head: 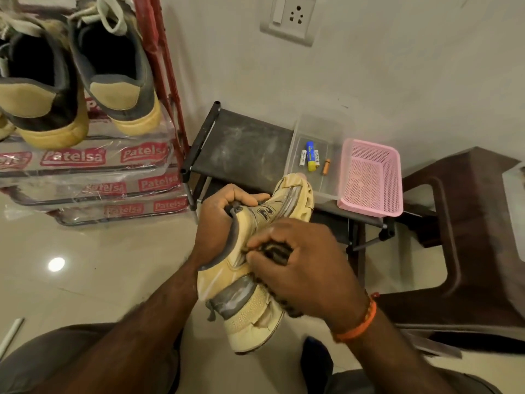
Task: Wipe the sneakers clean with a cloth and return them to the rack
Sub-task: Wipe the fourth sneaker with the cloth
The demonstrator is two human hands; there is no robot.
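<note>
While the left hand (pixel 224 211) grips the sneaker (pixel 255 263) inside its collar, the right hand (pixel 301 265) pinches a dark cloth (pixel 274 251) against its light, stiff-soled side.

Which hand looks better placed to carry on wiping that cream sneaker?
The right hand: it grips the dark cloth and presses it on the sneaker's side. The left hand is busy gripping the collar, steadying the shoe.

Home interior, tiled floor (pixel 85 265), wall socket (pixel 289 17), shoe rack (pixel 159 66) (plastic-wrapped), plastic stool (pixel 454 237)
</note>
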